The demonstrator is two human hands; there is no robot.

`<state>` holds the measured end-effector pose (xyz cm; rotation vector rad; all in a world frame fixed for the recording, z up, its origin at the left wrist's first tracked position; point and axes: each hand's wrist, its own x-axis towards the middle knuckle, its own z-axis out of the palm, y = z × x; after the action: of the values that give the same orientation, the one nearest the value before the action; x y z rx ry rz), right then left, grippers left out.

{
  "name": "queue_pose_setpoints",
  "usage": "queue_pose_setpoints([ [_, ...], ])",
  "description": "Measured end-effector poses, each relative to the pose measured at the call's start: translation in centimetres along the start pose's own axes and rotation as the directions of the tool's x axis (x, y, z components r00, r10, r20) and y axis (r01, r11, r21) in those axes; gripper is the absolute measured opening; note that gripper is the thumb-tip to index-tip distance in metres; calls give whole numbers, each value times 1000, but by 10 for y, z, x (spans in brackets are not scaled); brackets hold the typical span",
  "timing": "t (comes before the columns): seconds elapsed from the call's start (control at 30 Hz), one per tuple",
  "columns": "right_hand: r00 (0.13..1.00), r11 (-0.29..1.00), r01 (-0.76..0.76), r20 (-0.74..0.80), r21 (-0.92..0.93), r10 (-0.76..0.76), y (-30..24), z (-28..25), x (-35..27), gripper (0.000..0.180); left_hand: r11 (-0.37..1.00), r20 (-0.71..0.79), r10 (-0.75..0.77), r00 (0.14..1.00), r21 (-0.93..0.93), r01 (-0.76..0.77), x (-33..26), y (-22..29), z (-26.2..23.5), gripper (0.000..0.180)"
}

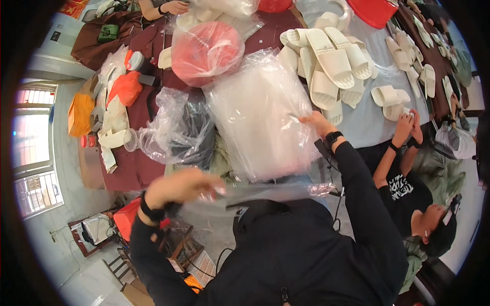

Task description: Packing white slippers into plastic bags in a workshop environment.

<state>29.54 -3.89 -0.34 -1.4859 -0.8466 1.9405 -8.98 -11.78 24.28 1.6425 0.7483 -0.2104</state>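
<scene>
A stack of clear plastic bags [260,112] lies in front of me, at the near edge of the table. My right hand [318,123] pinches the right edge of that stack, fingers closed on it. Blurred by motion, my left hand [186,184] is at the near left, over the near edge of the table; its fingers are too smeared to read. A loose, thin clear plastic sheet [265,193] stretches across in front of my body, close to the left hand. Whether the left hand grips it cannot be made out.
White slippers [332,61] are piled beyond the stack to the right. A red round thing in clear plastic [206,53] sits at the far left, with crumpled plastic [173,122] nearer. A co-worker's hands [407,126] handle white slippers at the right.
</scene>
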Motion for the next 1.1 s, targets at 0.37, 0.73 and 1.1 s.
queue_pose_setpoints([
  [0.37,999,998,24,-40,-53,-26,1,7,-6,30,135,-4,493,870,988,-72,186,-26,-82,8],
  [0.73,958,970,-241,169,44,230,-4,-15,15,19,102,31,572,820,989,-109,349,-89,-83,9],
  [1.1,740,766,-593,545,250,395,-20,-48,40,45,368,-325,392,860,913,177,372,-89,-93,13],
])
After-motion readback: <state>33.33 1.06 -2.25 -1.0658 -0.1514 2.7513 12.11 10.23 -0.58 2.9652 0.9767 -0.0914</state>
